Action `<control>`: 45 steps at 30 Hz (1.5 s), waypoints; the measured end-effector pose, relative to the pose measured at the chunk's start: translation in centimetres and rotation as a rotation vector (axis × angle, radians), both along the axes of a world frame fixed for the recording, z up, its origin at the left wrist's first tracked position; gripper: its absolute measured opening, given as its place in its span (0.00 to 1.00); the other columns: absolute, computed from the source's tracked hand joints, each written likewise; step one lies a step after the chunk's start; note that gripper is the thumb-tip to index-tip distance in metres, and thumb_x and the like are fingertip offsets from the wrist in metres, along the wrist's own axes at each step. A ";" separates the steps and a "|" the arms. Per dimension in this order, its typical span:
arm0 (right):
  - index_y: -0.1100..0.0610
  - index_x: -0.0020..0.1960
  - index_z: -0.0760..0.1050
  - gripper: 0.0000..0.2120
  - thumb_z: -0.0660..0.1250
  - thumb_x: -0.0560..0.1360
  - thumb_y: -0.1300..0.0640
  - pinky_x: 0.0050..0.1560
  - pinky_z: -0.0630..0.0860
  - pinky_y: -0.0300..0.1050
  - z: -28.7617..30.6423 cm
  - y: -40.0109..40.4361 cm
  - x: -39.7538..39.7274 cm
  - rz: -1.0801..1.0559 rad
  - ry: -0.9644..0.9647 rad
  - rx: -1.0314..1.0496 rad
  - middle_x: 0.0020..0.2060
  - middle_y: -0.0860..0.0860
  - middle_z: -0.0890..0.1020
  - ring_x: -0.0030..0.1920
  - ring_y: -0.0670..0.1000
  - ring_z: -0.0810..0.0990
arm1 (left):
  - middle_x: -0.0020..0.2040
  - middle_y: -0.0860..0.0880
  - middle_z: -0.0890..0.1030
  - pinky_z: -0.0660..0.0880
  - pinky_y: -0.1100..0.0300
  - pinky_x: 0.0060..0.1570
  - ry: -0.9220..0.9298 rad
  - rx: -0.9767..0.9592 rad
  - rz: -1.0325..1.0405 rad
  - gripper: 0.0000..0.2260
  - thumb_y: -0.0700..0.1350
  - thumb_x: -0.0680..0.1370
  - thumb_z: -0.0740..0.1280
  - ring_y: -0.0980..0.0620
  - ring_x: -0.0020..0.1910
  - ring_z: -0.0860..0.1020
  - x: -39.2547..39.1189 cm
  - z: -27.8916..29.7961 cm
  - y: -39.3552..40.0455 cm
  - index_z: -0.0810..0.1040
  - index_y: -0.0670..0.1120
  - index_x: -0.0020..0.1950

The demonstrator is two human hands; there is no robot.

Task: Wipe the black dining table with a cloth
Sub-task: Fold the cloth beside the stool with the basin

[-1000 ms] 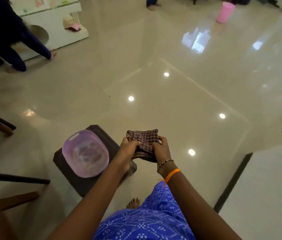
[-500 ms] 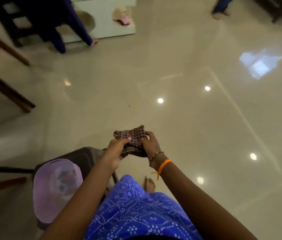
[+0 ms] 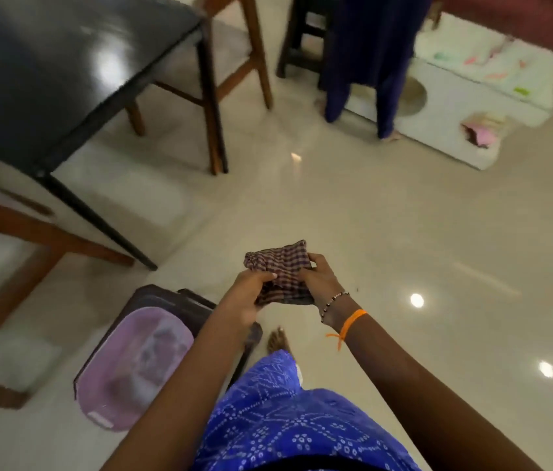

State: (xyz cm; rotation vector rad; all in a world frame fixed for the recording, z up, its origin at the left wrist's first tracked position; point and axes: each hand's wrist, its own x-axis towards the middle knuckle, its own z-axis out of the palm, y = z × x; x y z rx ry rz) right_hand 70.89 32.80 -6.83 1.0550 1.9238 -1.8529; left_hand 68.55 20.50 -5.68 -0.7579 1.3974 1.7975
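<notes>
A folded brown checked cloth (image 3: 280, 266) is held in front of me above the floor. My left hand (image 3: 246, 294) grips its left side and my right hand (image 3: 319, 283) grips its right side. The black dining table (image 3: 47, 62) fills the upper left of the view, its glossy top bare, with a black leg slanting down to the floor. Both hands are well to the right of and below the table's near corner.
A purple basin (image 3: 139, 365) sits on a dark stool (image 3: 173, 297) at my lower left. Wooden chairs (image 3: 13, 232) stand around the table. Another person's legs in dark blue (image 3: 363, 62) stand at the top, beside a white low unit (image 3: 465, 107). Glossy beige floor stretches to the right.
The view has swung left, bringing the black table and chairs into sight. My hands keep the same hold on the cloth; the basin and stool now lie lower left.
</notes>
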 end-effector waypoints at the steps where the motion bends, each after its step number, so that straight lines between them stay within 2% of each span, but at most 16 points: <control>1: 0.59 0.65 0.66 0.18 0.57 0.76 0.68 0.40 0.73 0.43 0.1 -0.1 -2.3 0.067 -0.003 0.003 0.54 0.63 0.78 0.48 0.54 0.76 | 0.40 0.42 0.78 0.77 0.60 0.29 0.010 -0.002 0.045 0.05 0.33 0.77 0.61 0.48 0.35 0.78 -1.5 0.1 -0.3 0.76 0.39 0.43; 4: 0.56 0.65 0.65 0.19 0.56 0.76 0.67 0.42 0.72 0.45 0.5 -0.8 -8.0 0.245 -0.016 0.017 0.53 0.62 0.77 0.47 0.55 0.75 | 0.41 0.43 0.78 0.77 0.59 0.32 -0.002 -0.003 0.199 0.05 0.34 0.77 0.59 0.47 0.37 0.77 -5.1 0.8 -1.3 0.74 0.37 0.49; 9: 0.57 0.64 0.66 0.19 0.57 0.75 0.69 0.39 0.74 0.44 0.1 -4.9 -15.8 0.510 -0.028 -0.030 0.49 0.59 0.77 0.42 0.54 0.77 | 0.37 0.43 0.78 0.76 0.64 0.23 -0.061 0.009 0.503 0.08 0.32 0.76 0.57 0.47 0.34 0.77 -8.8 1.6 -5.0 0.74 0.38 0.41; 14: 0.57 0.61 0.68 0.18 0.58 0.74 0.71 0.31 0.75 0.39 -1.0 -10.6 -22.0 0.788 -0.068 -0.069 0.50 0.61 0.78 0.38 0.50 0.78 | 0.41 0.41 0.79 0.78 0.56 0.36 -0.077 -0.005 0.761 0.16 0.31 0.75 0.55 0.45 0.38 0.78 -11.4 1.1 -9.2 0.71 0.33 0.62; 16: 0.60 0.64 0.69 0.20 0.57 0.74 0.72 0.32 0.76 0.37 -1.4 -13.2 -24.2 0.905 -0.071 -0.074 0.52 0.63 0.78 0.39 0.51 0.78 | 0.37 0.42 0.80 0.77 0.61 0.27 -0.113 -0.058 0.862 0.16 0.31 0.74 0.55 0.47 0.31 0.80 -12.7 0.7 -10.7 0.72 0.33 0.60; 18: 0.63 0.65 0.68 0.20 0.56 0.74 0.73 0.39 0.75 0.42 -1.7 -15.3 -25.9 1.016 -0.053 -0.056 0.57 0.66 0.77 0.46 0.56 0.78 | 0.24 0.45 0.79 0.69 0.66 0.15 -0.172 -0.096 0.979 0.10 0.31 0.75 0.55 0.51 0.19 0.77 -14.2 0.7 -11.7 0.72 0.35 0.52; 20: 0.62 0.65 0.69 0.19 0.56 0.75 0.72 0.49 0.76 0.49 -1.9 -17.3 -27.7 1.163 -0.049 -0.013 0.59 0.66 0.77 0.55 0.60 0.78 | 0.19 0.46 0.77 0.70 0.65 0.16 -0.226 -0.112 1.108 0.08 0.30 0.75 0.55 0.50 0.17 0.75 -15.9 0.3 -12.5 0.72 0.36 0.46; 23: 0.62 0.66 0.69 0.22 0.55 0.74 0.72 0.61 0.74 0.54 -2.2 -19.7 -29.8 1.361 -0.047 0.015 0.61 0.62 0.76 0.61 0.62 0.76 | 0.31 0.42 0.76 0.74 0.58 0.26 -0.268 -0.148 1.263 0.11 0.30 0.75 0.54 0.45 0.28 0.75 -17.2 -0.3 -13.3 0.74 0.35 0.52; 25: 0.63 0.66 0.70 0.22 0.54 0.74 0.73 0.61 0.74 0.55 -2.5 -21.7 -30.8 1.500 -0.038 0.050 0.61 0.62 0.77 0.61 0.61 0.76 | 0.34 0.43 0.75 0.75 0.59 0.24 -0.292 -0.133 1.371 0.12 0.30 0.76 0.54 0.44 0.27 0.76 -17.5 -0.7 -13.9 0.75 0.35 0.52; 28: 0.62 0.64 0.72 0.21 0.54 0.74 0.73 0.53 0.76 0.50 -2.9 -24.0 -30.6 1.673 -0.070 0.046 0.60 0.63 0.78 0.58 0.60 0.77 | 0.38 0.41 0.78 0.75 0.63 0.21 -0.268 -0.147 1.542 0.12 0.32 0.78 0.53 0.47 0.26 0.79 -16.8 -0.7 -13.8 0.76 0.39 0.45; 32: 0.63 0.63 0.74 0.19 0.57 0.74 0.72 0.61 0.75 0.55 -3.9 -26.4 -27.5 1.979 -0.104 0.050 0.60 0.62 0.78 0.60 0.60 0.77 | 0.49 0.38 0.81 0.80 0.46 0.46 -0.169 -0.168 1.786 0.12 0.38 0.80 0.53 0.41 0.46 0.82 -13.1 -1.8 -12.4 0.75 0.43 0.53; 35: 0.62 0.65 0.73 0.21 0.58 0.74 0.72 0.64 0.73 0.57 -4.7 -28.2 -24.2 2.206 -0.093 0.089 0.61 0.61 0.78 0.62 0.60 0.76 | 0.49 0.36 0.81 0.81 0.50 0.39 -0.156 -0.256 1.942 0.12 0.37 0.79 0.53 0.47 0.40 0.83 -10.1 -2.3 -11.7 0.75 0.41 0.55; 38: 0.62 0.66 0.72 0.21 0.59 0.74 0.70 0.64 0.72 0.54 -5.2 -29.6 -20.3 2.384 -0.078 0.118 0.61 0.60 0.78 0.62 0.59 0.76 | 0.52 0.41 0.81 0.80 0.59 0.35 -0.215 -0.334 2.036 0.15 0.33 0.78 0.54 0.53 0.43 0.82 -6.9 -3.5 -11.3 0.73 0.41 0.61; 39: 0.61 0.66 0.72 0.21 0.59 0.74 0.69 0.64 0.72 0.54 -5.6 -30.0 -18.9 2.446 -0.069 0.122 0.61 0.60 0.78 0.62 0.58 0.76 | 0.53 0.43 0.81 0.80 0.60 0.37 -0.252 -0.351 2.062 0.18 0.31 0.77 0.54 0.52 0.46 0.82 -5.7 -4.0 -11.3 0.73 0.42 0.63; 42: 0.60 0.67 0.71 0.21 0.60 0.75 0.66 0.63 0.72 0.52 -7.3 -31.7 -15.2 2.610 0.012 0.168 0.62 0.59 0.78 0.59 0.56 0.76 | 0.56 0.40 0.79 0.80 0.48 0.50 -0.275 -0.328 2.156 0.22 0.26 0.74 0.51 0.43 0.55 0.79 -2.8 -6.0 -11.8 0.71 0.40 0.63; 45: 0.60 0.69 0.69 0.22 0.60 0.75 0.65 0.61 0.72 0.49 -9.4 -33.2 -12.6 2.723 0.118 0.273 0.63 0.59 0.77 0.62 0.59 0.75 | 0.51 0.40 0.80 0.82 0.54 0.41 -0.279 -0.295 2.202 0.22 0.24 0.72 0.50 0.42 0.51 0.80 -1.2 -8.3 -13.0 0.73 0.43 0.57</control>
